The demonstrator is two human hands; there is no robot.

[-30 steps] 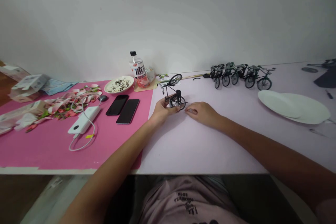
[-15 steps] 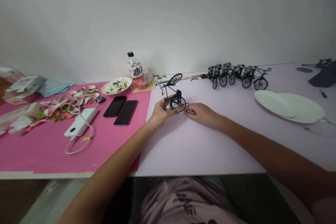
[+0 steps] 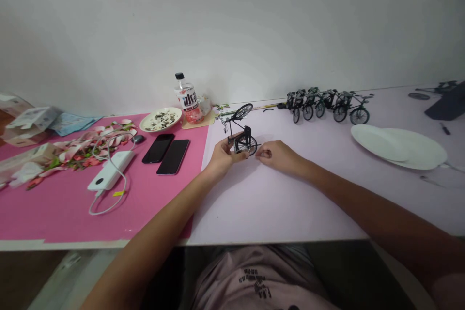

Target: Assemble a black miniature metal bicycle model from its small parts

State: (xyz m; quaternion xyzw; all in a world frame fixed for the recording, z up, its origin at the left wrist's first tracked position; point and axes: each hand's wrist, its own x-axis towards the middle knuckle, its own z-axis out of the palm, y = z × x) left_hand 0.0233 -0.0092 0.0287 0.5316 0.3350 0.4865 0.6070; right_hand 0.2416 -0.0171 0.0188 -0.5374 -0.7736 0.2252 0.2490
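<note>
Miniature bicycle [image 3: 247, 135] found in left-hand grasp above counter [image 3: 276, 208]

The bicycle is taken as the dial's centre, with 12 o'clock at the wall. It is held tilted over the pale part of the counter, one wheel [image 3: 242, 111] raised and the other [image 3: 251, 146] kept low. It is gripped from 7 o'clock by the left hand [image 3: 223, 156], its fingers closed around the lower part. The right hand [image 3: 276, 154] is placed at 4 o'clock, its fingertips bunched just beside the low wheel; whether anything small is pinched between them cannot be told.

A row of similar bicycles [image 3: 319, 106] is parked near the wall, between 2 and 3 o'clock. Two overlapping white plates [image 3: 423, 150] are noted at 3 o'clock. A bottle [image 3: 189, 106] is stood at 10 o'clock. Two dark phones [image 3: 173, 157] are laid side by side between 8 and 9 o'clock, with a white power bank [image 3: 111, 170] placed beyond them
</note>
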